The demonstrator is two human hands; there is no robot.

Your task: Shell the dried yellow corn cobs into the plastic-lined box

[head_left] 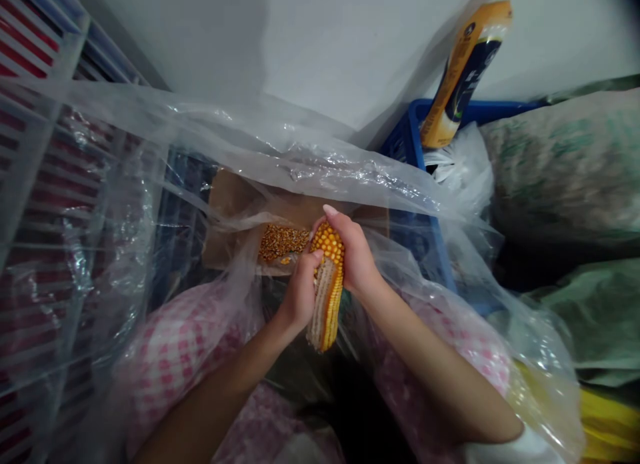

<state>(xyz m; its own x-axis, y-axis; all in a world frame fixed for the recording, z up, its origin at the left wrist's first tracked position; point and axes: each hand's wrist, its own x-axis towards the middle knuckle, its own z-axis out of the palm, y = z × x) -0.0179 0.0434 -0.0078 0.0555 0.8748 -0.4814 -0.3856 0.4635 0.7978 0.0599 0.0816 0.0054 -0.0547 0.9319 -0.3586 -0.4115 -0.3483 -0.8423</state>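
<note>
Both my hands grip a dried ear of yellow corn (327, 291), held upright over my lap. A pale stripped strip of cob runs down its middle. My left hand (300, 294) wraps the ear's left side, and my right hand (347, 247) covers its top right. Just beyond them, a heap of loose corn kernels (283, 243) lies in a brown cardboard box (230, 214). Clear plastic sheeting (300, 161) drapes over the box and partly hides it.
A blue plastic crate (417, 141) holds a white bag and an orange-and-blue bottle (467, 71). Stuffed sacks (565, 164) are piled at right. A shelving unit with red-striped items (35, 184) stands at left, and a white wall is behind. Pink gingham cloth (175, 351) covers my lap.
</note>
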